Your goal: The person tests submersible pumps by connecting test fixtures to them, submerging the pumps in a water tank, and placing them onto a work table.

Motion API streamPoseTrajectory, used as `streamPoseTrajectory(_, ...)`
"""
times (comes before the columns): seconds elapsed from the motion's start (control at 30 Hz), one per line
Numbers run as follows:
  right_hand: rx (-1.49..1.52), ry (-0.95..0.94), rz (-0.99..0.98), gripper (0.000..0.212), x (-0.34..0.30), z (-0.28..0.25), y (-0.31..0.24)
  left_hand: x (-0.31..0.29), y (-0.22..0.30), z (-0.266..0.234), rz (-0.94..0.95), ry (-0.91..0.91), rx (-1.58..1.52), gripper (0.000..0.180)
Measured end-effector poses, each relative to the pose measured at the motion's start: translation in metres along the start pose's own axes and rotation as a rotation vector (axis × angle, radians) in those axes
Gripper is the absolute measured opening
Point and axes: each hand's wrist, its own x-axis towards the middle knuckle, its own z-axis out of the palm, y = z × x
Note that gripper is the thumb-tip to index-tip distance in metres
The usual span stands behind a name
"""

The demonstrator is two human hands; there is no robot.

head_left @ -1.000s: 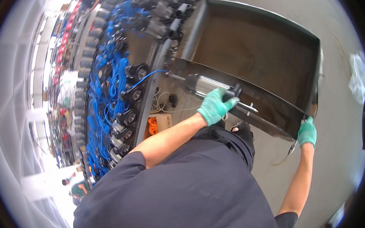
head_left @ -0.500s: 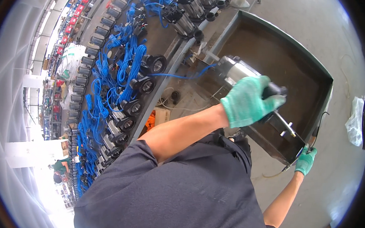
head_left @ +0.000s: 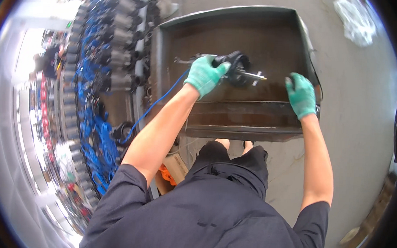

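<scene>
My left hand [head_left: 206, 76], in a green glove, is closed around a water pump with a black round end [head_left: 240, 68] and a body partly hidden by the glove. The pump lies nearly level over a large metal tank [head_left: 234, 131]. A blue cable [head_left: 157, 103] trails from it toward the left. Out of its round end sticks a thin metal fitting [head_left: 256, 76] with a small crosspiece and a brass tip. My right hand [head_left: 301, 95], also gloved in green, is above the tank's right side, apart from the pump. Its fingers are partly spread with nothing visible in them.
Left of the tank, a bench carries rows of similar pumps [head_left: 121, 57] and bundles of blue cable [head_left: 103, 141]. A dark hose [head_left: 317, 74] runs along the tank's right rim. Clear plastic [head_left: 355, 20] lies on the floor at far right. A cardboard box [head_left: 177, 168] stands near my legs.
My view has turned, so the tank is now squarely before me. My right hand has left the hose end at the tank's corner and come nearer the pump, which my left hand still holds.
</scene>
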Motion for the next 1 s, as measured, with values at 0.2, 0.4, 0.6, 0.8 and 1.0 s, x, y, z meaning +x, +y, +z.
streamPoseTrajectory(0.2, 0.021, -0.107, 0.331, 0.034, 0.0, 0.025, -0.003, 0.005, -0.045, 0.048, -0.146, -0.012, -0.036, 0.034)
streamPoseTrajectory(0.4, -0.015, -0.155, 0.374, 0.032, 0.003, 0.027, -0.005, 0.021, -0.114, 0.077, 0.017, -0.01, 0.273, 0.031)
streamPoseTrajectory(0.6, -0.007, 0.018, 0.281, 0.03, 0.0, 0.035, 0.001, 0.025, -0.122, 0.09, -0.133, -0.044, 0.238, 0.04)
streamPoseTrajectory(0.8, -0.049, 0.034, 0.266, 0.03, 0.0, 0.04, 0.004, 0.025, -0.136, 0.087, -0.171, -0.104, 0.159, 0.023)
streamPoseTrajectory(1.0, -0.053, 0.045, 0.241, 0.029, -0.004, 0.04, 0.006, 0.022, -0.124, 0.092, -0.339, -0.129, 0.14, 0.025)
